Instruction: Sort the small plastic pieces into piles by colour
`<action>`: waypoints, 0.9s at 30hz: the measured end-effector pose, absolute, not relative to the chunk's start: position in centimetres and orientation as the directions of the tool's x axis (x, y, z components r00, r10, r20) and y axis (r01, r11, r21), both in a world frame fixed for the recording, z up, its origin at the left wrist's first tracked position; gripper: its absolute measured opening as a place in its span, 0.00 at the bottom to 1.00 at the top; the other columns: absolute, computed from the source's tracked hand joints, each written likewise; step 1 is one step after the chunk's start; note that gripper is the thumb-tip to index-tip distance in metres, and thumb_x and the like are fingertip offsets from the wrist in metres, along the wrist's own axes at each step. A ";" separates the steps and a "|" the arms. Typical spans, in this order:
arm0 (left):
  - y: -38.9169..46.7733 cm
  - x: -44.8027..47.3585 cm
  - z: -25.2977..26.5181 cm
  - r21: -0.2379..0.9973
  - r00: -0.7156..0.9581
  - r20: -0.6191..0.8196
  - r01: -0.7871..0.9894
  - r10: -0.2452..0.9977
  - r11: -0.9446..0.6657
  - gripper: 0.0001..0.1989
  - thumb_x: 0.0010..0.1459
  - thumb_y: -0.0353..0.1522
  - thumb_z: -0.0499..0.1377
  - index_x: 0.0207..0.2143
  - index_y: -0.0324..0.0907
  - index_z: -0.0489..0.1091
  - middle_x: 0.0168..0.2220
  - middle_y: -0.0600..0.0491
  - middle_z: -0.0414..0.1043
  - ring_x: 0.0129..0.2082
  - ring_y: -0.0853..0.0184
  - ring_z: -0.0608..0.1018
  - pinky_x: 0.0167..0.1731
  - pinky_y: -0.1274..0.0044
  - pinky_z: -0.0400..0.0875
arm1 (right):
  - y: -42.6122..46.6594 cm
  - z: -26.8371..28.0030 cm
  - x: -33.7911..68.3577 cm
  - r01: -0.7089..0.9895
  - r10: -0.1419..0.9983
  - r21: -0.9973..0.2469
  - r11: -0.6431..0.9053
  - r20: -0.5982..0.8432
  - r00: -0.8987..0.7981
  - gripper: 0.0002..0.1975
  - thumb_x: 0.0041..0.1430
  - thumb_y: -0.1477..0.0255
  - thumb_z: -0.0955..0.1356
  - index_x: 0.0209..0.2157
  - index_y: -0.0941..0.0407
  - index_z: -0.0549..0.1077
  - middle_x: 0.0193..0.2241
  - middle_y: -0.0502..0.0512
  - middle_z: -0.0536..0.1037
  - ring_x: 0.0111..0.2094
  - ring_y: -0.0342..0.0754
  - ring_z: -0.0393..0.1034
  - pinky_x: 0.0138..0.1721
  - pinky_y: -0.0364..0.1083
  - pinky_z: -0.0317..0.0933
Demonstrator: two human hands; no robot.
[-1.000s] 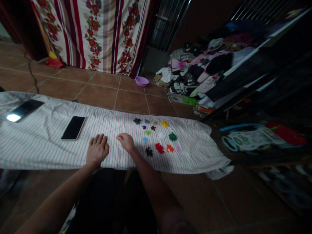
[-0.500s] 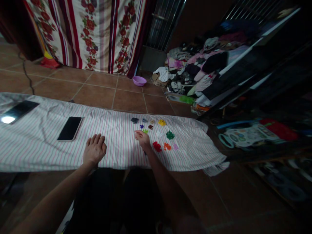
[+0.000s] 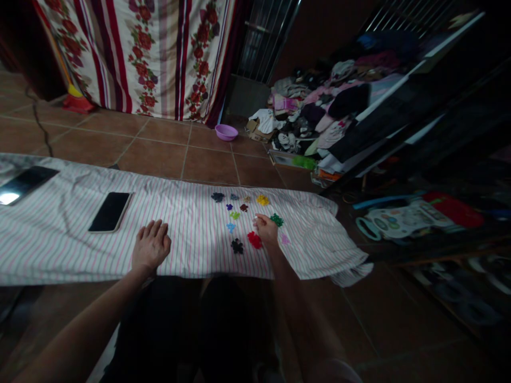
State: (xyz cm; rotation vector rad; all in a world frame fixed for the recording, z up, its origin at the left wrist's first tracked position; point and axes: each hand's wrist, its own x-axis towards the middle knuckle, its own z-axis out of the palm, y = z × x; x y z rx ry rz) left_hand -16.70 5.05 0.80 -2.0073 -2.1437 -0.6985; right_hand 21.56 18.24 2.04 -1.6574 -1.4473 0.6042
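Observation:
My left hand [image 3: 150, 246] lies flat on the striped cloth [image 3: 191, 229], palm down with its fingers stretched out. Over the white pile, my right hand [image 3: 267, 230] has its fingertips pinched together; whatever is between them is too small to make out. Around it lie small heaps of tiny pieces sorted by colour: a red pile [image 3: 254, 240], a green pile [image 3: 277, 219], a pink pile [image 3: 285, 239], a yellow pile [image 3: 262, 200] and a black pile [image 3: 237, 246]. Farther left are a lime pile [image 3: 235, 215] and a light blue pile [image 3: 231, 227]. The orange pile is hidden behind my right hand.
A dark-screened phone [image 3: 110, 212] rests left of my left hand, and a second shiny dark device [image 3: 27, 183] lies at the far left. Beyond the cloth, a purple basin [image 3: 226, 132] stands on the tiled floor beside heaped clothes [image 3: 315, 106].
My right hand has moved right from beside the lime pile to the white pile, uncovering the light blue and black piles and covering the orange one. My left hand stays in place.

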 end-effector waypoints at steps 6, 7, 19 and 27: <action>5.1 -16.7 0.7 0.201 -0.103 0.408 0.979 0.907 0.021 0.22 0.62 0.34 0.48 0.54 0.41 0.71 0.58 0.42 0.73 0.62 0.51 0.70 0.61 0.57 0.60 | 19.7 3.3 24.6 0.830 0.962 -0.556 -0.046 0.200 0.188 0.15 0.54 0.71 0.65 0.37 0.55 0.82 0.40 0.58 0.83 0.43 0.51 0.75 0.51 0.49 0.66; 5.1 -16.7 0.7 0.192 -0.098 0.404 0.981 0.910 0.021 0.22 0.62 0.34 0.47 0.54 0.41 0.71 0.58 0.41 0.73 0.62 0.50 0.70 0.61 0.57 0.60 | 19.8 3.3 24.8 0.848 0.965 -0.529 -0.032 0.205 0.165 0.15 0.54 0.72 0.64 0.37 0.56 0.82 0.40 0.59 0.83 0.44 0.51 0.75 0.51 0.48 0.66; 5.1 -16.7 0.8 0.237 -0.105 0.383 0.971 0.918 0.012 0.23 0.61 0.35 0.47 0.54 0.41 0.71 0.58 0.40 0.72 0.62 0.50 0.69 0.61 0.56 0.59 | 20.8 2.4 24.4 0.889 0.985 -0.458 -0.020 0.146 0.097 0.17 0.52 0.77 0.65 0.40 0.54 0.82 0.41 0.56 0.84 0.44 0.50 0.77 0.51 0.47 0.66; 5.0 -16.8 0.9 0.223 -0.100 0.368 0.975 0.924 0.016 0.23 0.62 0.35 0.46 0.54 0.41 0.70 0.59 0.40 0.72 0.63 0.50 0.69 0.62 0.56 0.59 | 21.3 2.0 24.1 0.882 0.989 -0.471 -0.021 0.119 0.087 0.18 0.56 0.73 0.66 0.47 0.56 0.80 0.46 0.60 0.82 0.46 0.51 0.76 0.53 0.50 0.65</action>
